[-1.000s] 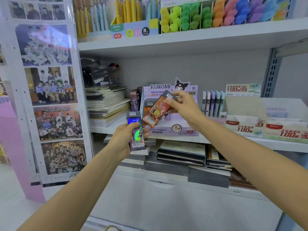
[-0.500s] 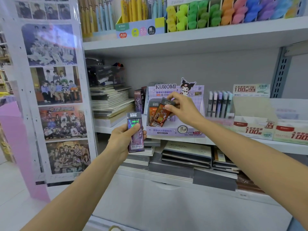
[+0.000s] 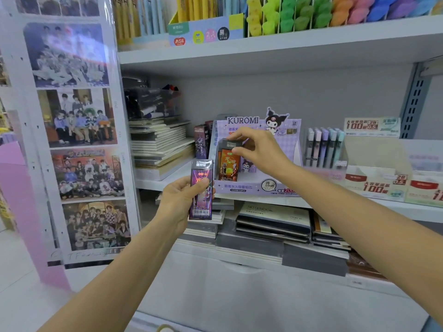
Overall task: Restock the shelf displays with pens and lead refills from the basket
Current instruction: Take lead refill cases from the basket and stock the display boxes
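Note:
A lilac Kuromi display box stands on the middle shelf. My right hand pinches the dark top of an orange lead-refill case that stands upright in the left part of that box. My left hand holds a purple Ultraman lead-refill case upright in front of the shelf edge, left of the box and below it. More dark cases stand just left of the display. No basket shows in this view.
Stacked notebooks fill the shelf's left end. Pastel pens and red-and-white refill boxes sit to the right. Dark notebooks lie on the shelf below. Coloured pens line the top shelf. A poster panel stands at left.
My right hand carried the orange case from mid-air, tilted, down into the Kuromi box, where it now stands upright. The left hand stayed put with the purple case.

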`<state>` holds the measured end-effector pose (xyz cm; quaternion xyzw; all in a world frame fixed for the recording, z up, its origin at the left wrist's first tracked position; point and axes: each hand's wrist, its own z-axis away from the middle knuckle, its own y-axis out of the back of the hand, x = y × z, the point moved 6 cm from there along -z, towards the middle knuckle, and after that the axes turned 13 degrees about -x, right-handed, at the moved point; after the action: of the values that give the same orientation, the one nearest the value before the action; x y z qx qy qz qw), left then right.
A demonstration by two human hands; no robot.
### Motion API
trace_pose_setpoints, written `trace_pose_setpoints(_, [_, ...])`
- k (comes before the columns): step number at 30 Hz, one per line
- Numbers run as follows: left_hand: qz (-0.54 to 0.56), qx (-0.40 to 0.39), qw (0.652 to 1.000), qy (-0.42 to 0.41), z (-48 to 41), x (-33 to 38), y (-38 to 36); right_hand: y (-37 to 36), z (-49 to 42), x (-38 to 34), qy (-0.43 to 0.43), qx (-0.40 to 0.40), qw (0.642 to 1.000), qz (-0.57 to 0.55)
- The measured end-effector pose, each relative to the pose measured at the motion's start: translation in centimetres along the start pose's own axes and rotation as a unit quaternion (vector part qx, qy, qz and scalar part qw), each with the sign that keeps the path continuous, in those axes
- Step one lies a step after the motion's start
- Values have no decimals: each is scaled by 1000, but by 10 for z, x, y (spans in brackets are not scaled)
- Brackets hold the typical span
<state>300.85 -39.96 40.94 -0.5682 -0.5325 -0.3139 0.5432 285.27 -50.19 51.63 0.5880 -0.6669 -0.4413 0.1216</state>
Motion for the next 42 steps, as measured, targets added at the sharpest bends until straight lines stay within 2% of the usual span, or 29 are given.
trace_pose_setpoints(3, [-4,11,1000,-9,-6,-4,-1,-4,-5,-1,19,0,999,43])
trace_pose_setpoints(10, [-40,21,999,3,-8,-8,1,-17,1,4,11,15,998,66])
trace_pose_setpoints(12, [-42,19,999,2,-6,-7,-1,-11,5,-1,17,47,998,30])
trace_pose_setpoints(14, [-38,10,999,-3,-3,-4,-7,-5,14,-7,13,70,996,-53])
trace_pose_setpoints(17, [-34,-9,999,-14,-1,0,-25,-18,29,-17,-8,-11,990,-140])
trace_pose_setpoints(19, [-34,-28,999,-25,1,1,-41,-24,40,-21,-14,-58,990,-126])
trace_pose_setpoints(21, [-54,-40,997,-42,3,0,-53,-13,46,-15,-27,-54,989,-133])
trace_pose_setpoints(23, [-150,-28,985,-79,4,3,-59,5,51,-1,-57,-31,985,-162])
trace_pose_setpoints(25, [-324,-12,935,-143,5,9,-62,29,55,16,-91,21,980,-174])
trace_pose_setpoints(28, [-567,-44,783,-251,8,11,-78,58,58,39,-108,105,967,-204])
trace_pose_setpoints(30, [-678,-86,688,-246,4,-4,-84,65,55,48,-114,119,968,-187])
trace_pose_setpoints(32, [-745,-99,626,-207,-2,-21,-83,64,48,54,-114,107,975,-157])
trace_pose_setpoints(35, [-784,-90,585,-190,-6,-33,-80,54,39,57,-106,77,985,-112])
trace_pose_setpoints(42, [-786,-65,588,-180,-8,-37,-78,30,24,58,-86,17,996,-26])
